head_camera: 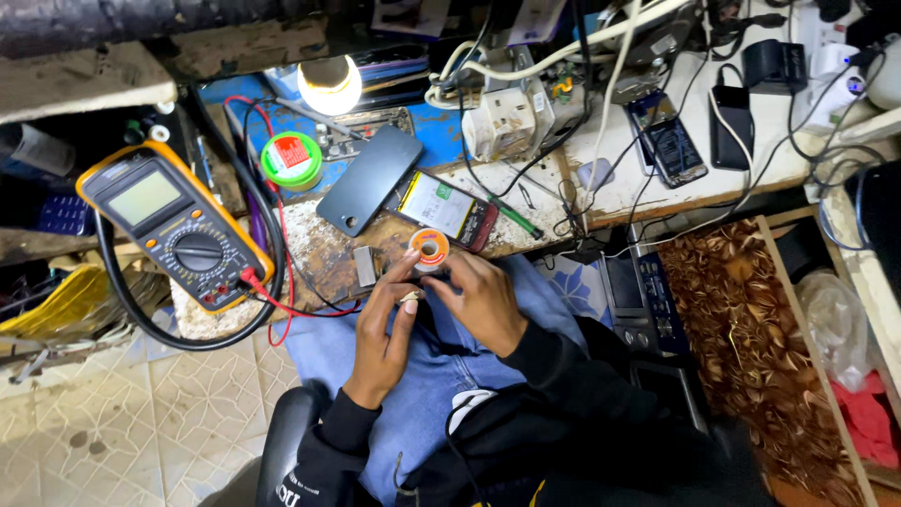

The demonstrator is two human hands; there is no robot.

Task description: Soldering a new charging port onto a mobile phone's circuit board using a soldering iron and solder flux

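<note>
Small orange spool (431, 248) and a pale fragment (409, 298) held at the edge of a cluttered bench (319, 253).
The round spool, orange-rimmed with a white hub, stands face-up just above the fingertips of both hands, beside an opened phone. The tiny whitish piece, too small to identify, sits pinched between the fingers below it.

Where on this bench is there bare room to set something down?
A worn bare patch lies between the multimeter and the opened phone. A strip of white benchtop lies right of the black power bank. The socket block area is crowded with cables.
</note>
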